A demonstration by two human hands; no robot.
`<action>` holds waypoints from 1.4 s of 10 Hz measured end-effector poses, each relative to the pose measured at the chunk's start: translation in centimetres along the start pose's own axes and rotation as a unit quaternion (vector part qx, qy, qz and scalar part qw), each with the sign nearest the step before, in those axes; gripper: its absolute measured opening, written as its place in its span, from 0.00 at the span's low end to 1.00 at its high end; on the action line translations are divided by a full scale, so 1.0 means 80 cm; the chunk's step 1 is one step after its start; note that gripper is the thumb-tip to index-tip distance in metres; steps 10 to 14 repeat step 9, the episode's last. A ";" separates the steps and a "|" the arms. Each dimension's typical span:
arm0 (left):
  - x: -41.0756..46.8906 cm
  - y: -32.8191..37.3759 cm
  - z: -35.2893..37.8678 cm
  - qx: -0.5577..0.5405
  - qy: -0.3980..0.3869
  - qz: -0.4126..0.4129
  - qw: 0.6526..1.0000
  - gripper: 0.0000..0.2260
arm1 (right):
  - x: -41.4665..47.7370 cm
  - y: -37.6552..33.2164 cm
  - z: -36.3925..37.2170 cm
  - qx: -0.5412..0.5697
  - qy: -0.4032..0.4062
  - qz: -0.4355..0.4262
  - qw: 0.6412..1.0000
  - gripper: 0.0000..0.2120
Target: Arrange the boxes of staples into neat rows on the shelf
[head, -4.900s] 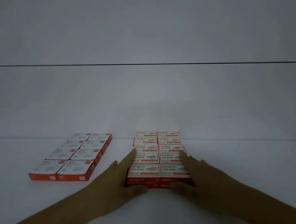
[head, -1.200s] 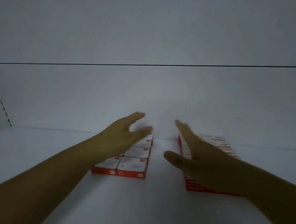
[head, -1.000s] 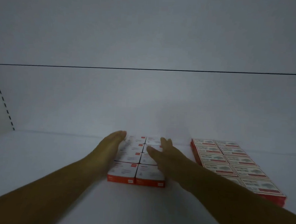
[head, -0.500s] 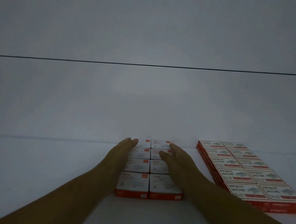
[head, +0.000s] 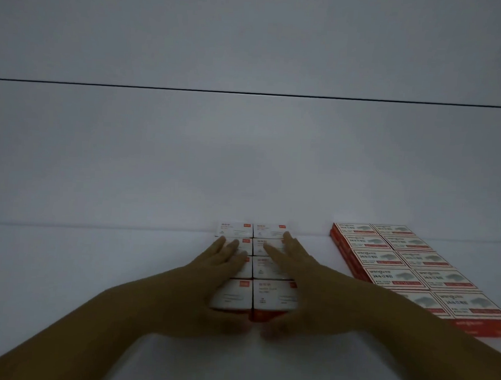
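Note:
A block of white-topped staple boxes with red sides lies two wide and several deep in the middle of the white shelf. My left hand presses flat along the block's left side, thumb curled round the front edge. Along the right side lies my right hand, its thumb at the front too. Together the hands clamp the block. To the right sits a second block of red-and-white staple boxes, two wide, stacked and in neat rows.
The shelf's white back wall stands right behind both blocks, with a dark seam line higher up. Bare shelf surface stretches to the left of the hands and in front of them.
The hands left the red-and-white block, reached left over the white-topped block, then settled down around its sides. The thumbs have come round to its front edge.

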State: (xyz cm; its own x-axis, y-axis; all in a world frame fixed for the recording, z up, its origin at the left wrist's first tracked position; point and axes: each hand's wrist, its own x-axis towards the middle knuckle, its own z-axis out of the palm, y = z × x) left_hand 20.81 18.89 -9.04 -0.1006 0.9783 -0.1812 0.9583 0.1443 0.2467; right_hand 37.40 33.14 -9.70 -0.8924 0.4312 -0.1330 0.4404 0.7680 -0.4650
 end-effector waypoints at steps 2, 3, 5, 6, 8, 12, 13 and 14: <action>0.008 0.002 0.003 0.079 -0.009 -0.001 0.997 0.46 | -0.015 -0.005 0.004 -0.096 0.020 -0.017 0.995 0.51; 0.007 0.003 0.004 0.081 -0.009 -0.006 0.997 0.44 | -0.014 -0.008 0.002 -0.110 0.020 -0.017 0.994 0.50; 0.009 -0.001 0.007 0.087 0.003 -0.006 0.996 0.43 | -0.013 -0.008 0.001 -0.101 0.009 -0.010 0.995 0.50; 0.012 -0.001 0.007 0.094 0.005 -0.008 0.996 0.45 | -0.009 -0.006 0.004 -0.111 0.012 -0.002 0.994 0.49; 0.014 0.010 -0.003 0.078 0.007 -0.039 0.996 0.47 | -0.015 -0.023 -0.006 -0.153 -0.006 0.001 0.988 0.53; 0.006 0.014 -0.013 0.042 0.037 -0.037 0.998 0.48 | -0.048 -0.039 -0.045 -0.134 0.015 -0.031 0.990 0.52; 0.006 0.014 -0.013 0.042 0.037 -0.037 0.998 0.48 | -0.048 -0.039 -0.045 -0.134 0.015 -0.031 0.990 0.52; 0.006 0.014 -0.013 0.042 0.037 -0.037 0.998 0.48 | -0.048 -0.039 -0.045 -0.134 0.015 -0.031 0.990 0.52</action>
